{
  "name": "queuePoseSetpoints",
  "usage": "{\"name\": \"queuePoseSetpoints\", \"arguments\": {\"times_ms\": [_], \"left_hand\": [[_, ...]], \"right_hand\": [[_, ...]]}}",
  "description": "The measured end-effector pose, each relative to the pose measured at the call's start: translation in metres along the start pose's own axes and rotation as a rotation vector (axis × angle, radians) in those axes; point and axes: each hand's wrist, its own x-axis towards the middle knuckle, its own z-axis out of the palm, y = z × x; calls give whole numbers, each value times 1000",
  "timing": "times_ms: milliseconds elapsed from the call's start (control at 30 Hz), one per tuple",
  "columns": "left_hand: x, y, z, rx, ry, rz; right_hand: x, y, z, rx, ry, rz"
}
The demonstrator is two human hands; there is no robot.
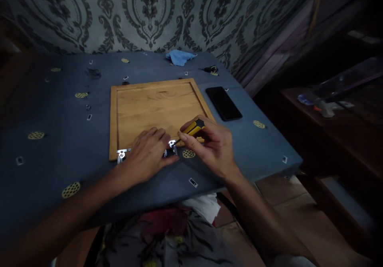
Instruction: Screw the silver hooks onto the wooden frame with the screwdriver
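Note:
A wooden panel with a raised frame (155, 105), like a small cabinet door, lies flat on the cloth-covered table. Shiny metal hinges sit along its near edge: the left hinge (121, 153) at the corner and the right hinge (172, 143) close to my fingers. My left hand (148, 153) is closed over the near edge, fingers on top and thumb below, holding the right hinge. My right hand (214, 145) grips a yellow and black screwdriver (193, 128). Its shaft slants down left to the right hinge; the tip's exact contact is too small to make out.
A black phone (224, 103) lies right of the panel. Behind it are a blue cloth (180, 57) and a small dark object (210, 69). Small metal parts (87, 107) and a dark clear-looking bag (93, 73) lie left. The table's near edge (191, 196) runs before my lap.

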Motion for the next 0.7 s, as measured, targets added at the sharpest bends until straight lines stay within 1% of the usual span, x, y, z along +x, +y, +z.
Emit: {"name": "queuePoseSetpoints", "arguments": {"times_ms": [167, 367, 433, 600, 700], "left_hand": [[1, 2, -5, 8, -64, -20], [-1, -1, 0, 8, -8, 1], [-2, -2, 2, 10, 15, 20], [-3, -2, 3, 38, 47, 28], [-3, -2, 3, 28, 49, 14]], "right_hand": [[-3, -1, 0, 1, -12, -8], [0, -7, 1, -20, -7, -33], [1, -12, 0, 10, 36, -35], [-2, -16, -4, 110, 227, 40], [-6, -11, -4, 169, 246, 54]]}}
